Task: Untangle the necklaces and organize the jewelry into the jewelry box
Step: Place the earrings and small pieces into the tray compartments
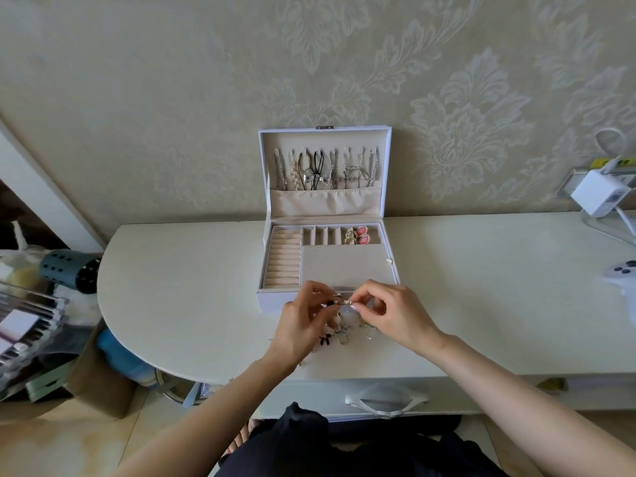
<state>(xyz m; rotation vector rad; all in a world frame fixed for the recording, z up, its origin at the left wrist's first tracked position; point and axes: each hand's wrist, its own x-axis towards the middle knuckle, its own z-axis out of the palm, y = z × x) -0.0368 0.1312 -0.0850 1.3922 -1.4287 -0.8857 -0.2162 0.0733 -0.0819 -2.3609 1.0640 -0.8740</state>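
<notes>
Pinching a small gold-toned piece (346, 301) between curled fingers (370, 292) of left hand (299, 321) and right hand (395, 315), above a tangled heap of chains (344, 333) on the cream surface (192, 287), just before the open white jewelry box (272, 302). Judged about midway: silver necklaces (323, 170) hung in lid (327, 203), pink earrings (362, 235) slotted, beige ring rolls (283, 261) bare, heap left; open room either side, front edge near.

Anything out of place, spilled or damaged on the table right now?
Only the tangled heap of mixed jewellery on the white table: it lies in front of the open white jewellery box rather than inside it. Nothing looks spilled or broken.
</notes>
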